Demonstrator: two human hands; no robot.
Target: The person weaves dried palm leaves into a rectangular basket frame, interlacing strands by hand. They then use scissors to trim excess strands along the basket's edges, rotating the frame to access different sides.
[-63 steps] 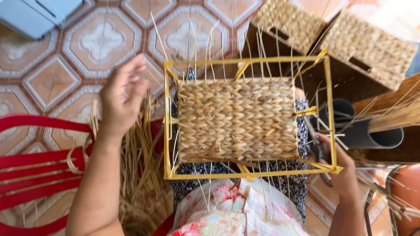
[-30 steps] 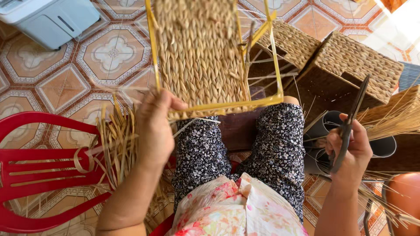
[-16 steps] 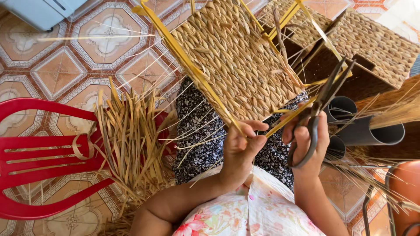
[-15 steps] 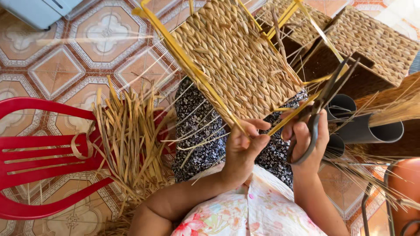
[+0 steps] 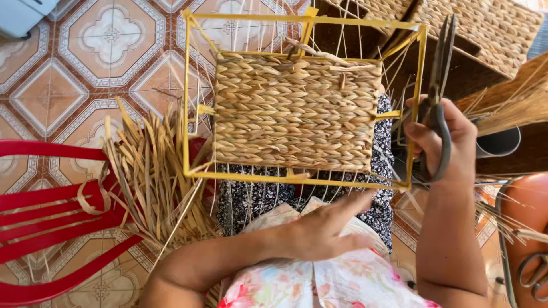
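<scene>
A yellow wire frame [image 5: 186,97] with a woven straw panel [image 5: 297,111] rests on my lap, its woven face up. My right hand [image 5: 442,142] grips dark scissors [image 5: 440,68], blades pointing away, and touches the frame's right side. My left hand [image 5: 325,228] lies flat by the frame's near edge, fingers extended, holding nothing. Thin straw strands stick out all round the panel.
A bundle of loose dried straw [image 5: 151,177] lies on a red plastic chair [image 5: 51,211] to my left. Finished woven baskets [image 5: 485,28] stand at the far right, above grey tubes [image 5: 499,142]. A patterned tile floor [image 5: 85,63] lies beyond.
The frame has swung from tilted on edge to lying flat and square on my lap. My left hand has let go of its strands and dropped to the near edge.
</scene>
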